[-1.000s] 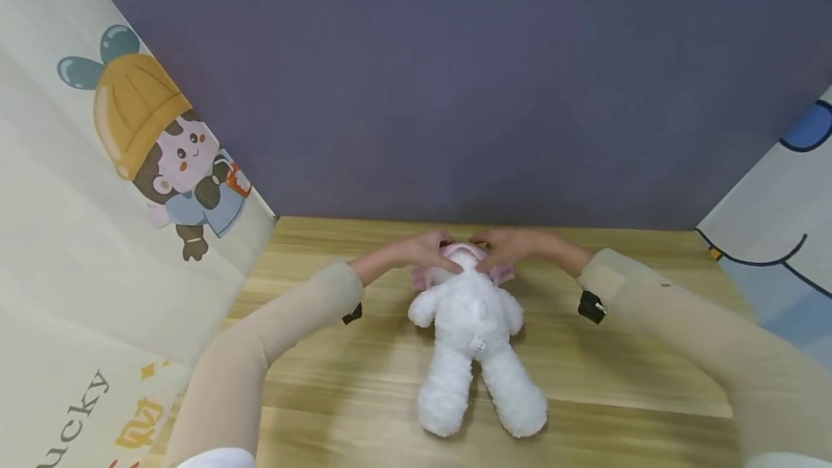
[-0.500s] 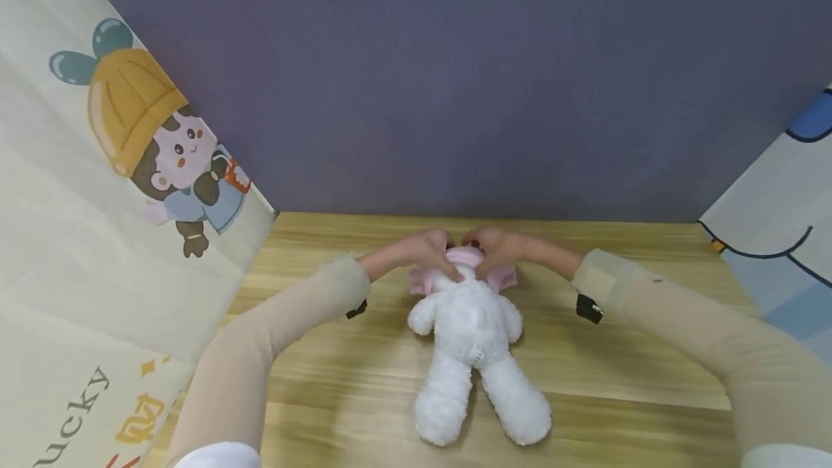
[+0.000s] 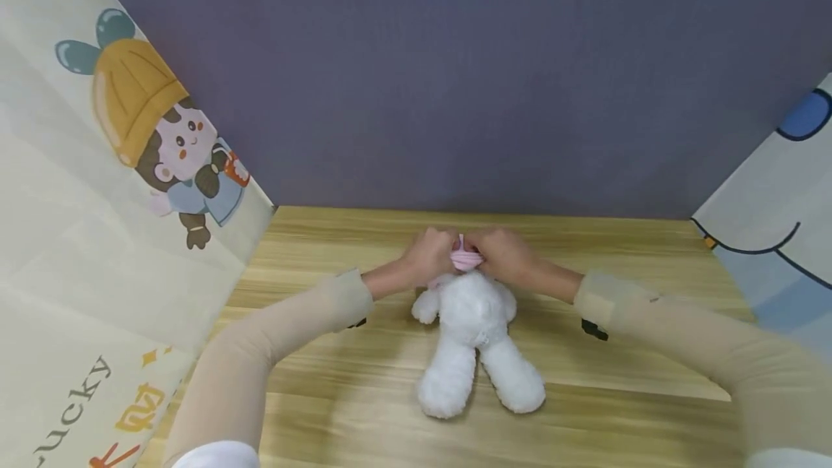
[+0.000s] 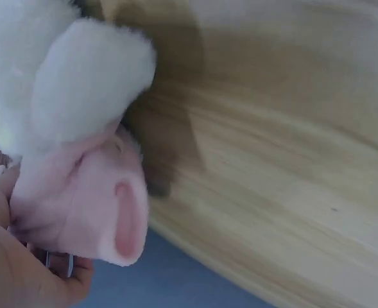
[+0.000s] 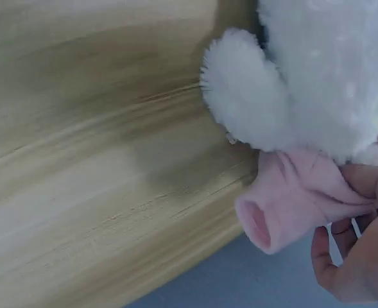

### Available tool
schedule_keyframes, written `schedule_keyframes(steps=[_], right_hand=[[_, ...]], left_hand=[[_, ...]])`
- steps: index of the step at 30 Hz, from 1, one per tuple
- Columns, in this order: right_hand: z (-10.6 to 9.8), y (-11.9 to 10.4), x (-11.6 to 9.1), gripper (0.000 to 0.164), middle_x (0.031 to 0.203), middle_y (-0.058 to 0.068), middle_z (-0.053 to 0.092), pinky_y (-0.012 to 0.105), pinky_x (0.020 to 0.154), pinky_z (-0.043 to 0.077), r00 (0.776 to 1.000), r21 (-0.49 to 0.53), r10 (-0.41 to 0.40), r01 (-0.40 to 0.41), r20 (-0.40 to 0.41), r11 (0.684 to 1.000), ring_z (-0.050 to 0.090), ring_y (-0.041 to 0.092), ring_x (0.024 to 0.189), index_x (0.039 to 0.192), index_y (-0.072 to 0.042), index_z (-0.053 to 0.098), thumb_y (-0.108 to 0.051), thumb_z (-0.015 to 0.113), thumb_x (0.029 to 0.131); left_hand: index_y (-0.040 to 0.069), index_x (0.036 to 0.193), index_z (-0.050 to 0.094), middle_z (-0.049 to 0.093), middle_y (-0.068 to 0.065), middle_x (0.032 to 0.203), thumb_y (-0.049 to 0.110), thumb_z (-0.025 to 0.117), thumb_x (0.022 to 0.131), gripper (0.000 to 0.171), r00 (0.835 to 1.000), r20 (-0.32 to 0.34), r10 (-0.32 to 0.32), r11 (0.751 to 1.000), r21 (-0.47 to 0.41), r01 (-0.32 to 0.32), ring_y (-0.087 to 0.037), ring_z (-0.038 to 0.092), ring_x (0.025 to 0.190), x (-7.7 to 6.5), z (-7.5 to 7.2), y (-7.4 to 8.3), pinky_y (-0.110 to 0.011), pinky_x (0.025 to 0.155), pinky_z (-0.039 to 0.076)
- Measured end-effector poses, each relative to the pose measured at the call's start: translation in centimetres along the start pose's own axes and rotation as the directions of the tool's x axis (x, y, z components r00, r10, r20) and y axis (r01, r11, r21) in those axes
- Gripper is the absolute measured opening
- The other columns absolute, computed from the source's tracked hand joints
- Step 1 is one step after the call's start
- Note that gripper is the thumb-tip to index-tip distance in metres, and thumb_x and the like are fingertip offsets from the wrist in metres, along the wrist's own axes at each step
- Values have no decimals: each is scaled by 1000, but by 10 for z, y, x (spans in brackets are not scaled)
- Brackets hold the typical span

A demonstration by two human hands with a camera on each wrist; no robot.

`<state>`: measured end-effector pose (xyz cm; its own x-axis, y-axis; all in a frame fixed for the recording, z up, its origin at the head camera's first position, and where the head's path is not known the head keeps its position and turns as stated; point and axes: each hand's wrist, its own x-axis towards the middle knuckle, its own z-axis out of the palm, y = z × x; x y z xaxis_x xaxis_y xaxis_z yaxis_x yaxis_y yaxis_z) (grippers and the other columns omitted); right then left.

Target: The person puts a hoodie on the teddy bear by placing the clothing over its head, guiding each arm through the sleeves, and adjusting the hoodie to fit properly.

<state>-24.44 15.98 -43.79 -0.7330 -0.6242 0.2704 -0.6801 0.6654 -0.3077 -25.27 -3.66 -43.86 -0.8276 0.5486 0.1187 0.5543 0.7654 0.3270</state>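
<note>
A white plush toy (image 3: 473, 309) lies on the wooden table, legs toward me, a small tuft showing low on its body. At its upper end is a small pink garment (image 3: 466, 260), bunched between my hands. My left hand (image 3: 430, 257) grips the cloth from the left, while my right hand (image 3: 505, 257) pinches it from the right, thumb on top. One hollow pink sleeve (image 4: 102, 208) hangs beside the toy's arm in the left wrist view; the other sleeve (image 5: 285, 202) shows in the right wrist view. The toy's head is hidden.
The wooden tabletop (image 3: 351, 381) ends at a dark grey-blue panel (image 3: 481, 78) just behind the hands. A white printed sheet (image 3: 58, 258) borders the left side. Another printed sheet (image 3: 780, 222) stands on the right.
Both hands have curled in on the pink cloth and gathered it near the toy's neck, after spread fingers lay along its edge. The toy's upper body has shifted slightly and looks foreshortened.
</note>
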Motion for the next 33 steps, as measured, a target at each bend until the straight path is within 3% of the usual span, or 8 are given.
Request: schedule_keyframes(steps=[7, 11, 14, 20, 22, 26, 29, 33], right_hand=[[-8, 2, 4, 29, 93, 7, 67, 36, 71, 54, 999, 69, 28, -30, 28, 997, 62, 20, 81, 104, -4, 63, 1, 78, 80], [-12, -1, -2, 26, 98, 12, 71, 37, 72, 57, 998, 121, 52, -56, 37, 991, 67, 22, 84, 110, 0, 64, -4, 74, 86], [-12, -3, -5, 31, 103, 16, 70, 40, 75, 58, 999, 92, 27, -30, 38, 995, 68, 25, 87, 115, 4, 63, -8, 75, 88], [-7, -5, -3, 17, 100, 17, 67, 37, 71, 58, 996, -41, -84, 84, 0, 996, 67, 26, 85, 104, 5, 67, -1, 70, 89], [-5, -8, -3, 10, 97, 16, 67, 35, 69, 57, 993, -43, -116, 115, -23, 992, 66, 25, 83, 97, 4, 69, 1, 70, 87], [-3, -15, -8, 7, 91, 12, 67, 29, 64, 55, 981, -3, -189, 189, -32, 982, 61, 16, 75, 90, 0, 71, 1, 71, 83], [-2, -22, -16, 9, 89, 8, 68, 25, 63, 53, 976, 53, -218, 218, -21, 974, 56, 10, 70, 92, -2, 71, 1, 69, 84], [-4, -27, -26, 12, 91, 5, 70, 25, 66, 53, 981, 130, -192, 189, 11, 973, 56, 8, 72, 98, -3, 70, 2, 67, 87]], left_hand=[[2, 134, 51, 56, -15, 131, 27, 85, 84, 65, 1000, -19, -2, 996, -95, 0, -30, 55, 121, -21, -12, -13, -39, 100, 50], [1, 135, 53, 52, -17, 134, 27, 84, 85, 64, 999, -35, 15, 999, -30, -16, -34, 49, 126, -38, -8, -16, -43, 106, 46], [2, 137, 54, 51, -17, 138, 32, 82, 87, 65, 1000, -21, 4, 1000, 20, -3, -34, 47, 130, -37, -8, -16, -45, 108, 45], [0, 135, 53, 55, -16, 130, 38, 81, 82, 71, 998, 63, 19, 979, 201, -32, -30, 51, 121, -20, -14, -8, -39, 102, 47], [-1, 131, 55, 59, -14, 122, 39, 80, 82, 68, 995, 77, 55, 948, 308, -77, -27, 56, 113, -18, -12, -3, -36, 98, 50], [6, 110, 64, 67, -7, 98, 38, 79, 84, 44, 994, 60, 88, 884, 456, -106, -22, 65, 88, -28, -4, 3, -33, 67, 56], [13, 93, 64, 64, -1, 77, 32, 77, 87, 23, 993, 23, 120, 875, 469, -117, -17, 62, 67, -41, 4, 3, -30, 48, 49], [14, 97, 61, 62, 0, 83, 25, 76, 88, 21, 982, 0, 190, 900, 399, -174, -18, 61, 71, -50, 9, -1, -29, 55, 52]])
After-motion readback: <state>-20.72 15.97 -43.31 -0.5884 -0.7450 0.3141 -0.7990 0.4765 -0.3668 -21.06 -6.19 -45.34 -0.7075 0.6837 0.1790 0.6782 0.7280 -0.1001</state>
